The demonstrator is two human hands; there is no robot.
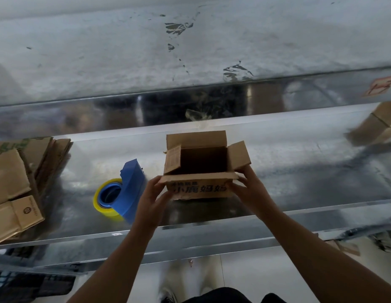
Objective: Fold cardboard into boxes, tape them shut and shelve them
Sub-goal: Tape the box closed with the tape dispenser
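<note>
A small brown cardboard box (201,189) with dark printed characters on its near side stands upright on the shiny metal table (299,171), its top flaps open. My left hand (154,194) grips the box's near left corner, thumb on the near flap. My right hand (248,189) holds the near right corner, with fingers at the right flap. A blue tape dispenser with a yellow-edged roll of tape (120,193) lies on the table just left of my left hand.
A stack of flattened cardboard (17,186) lies at the table's left end. Another cardboard box (378,125) sits at the far right. A raised metal back edge and a grey wall run behind the table. Pale floor shows below the front edge.
</note>
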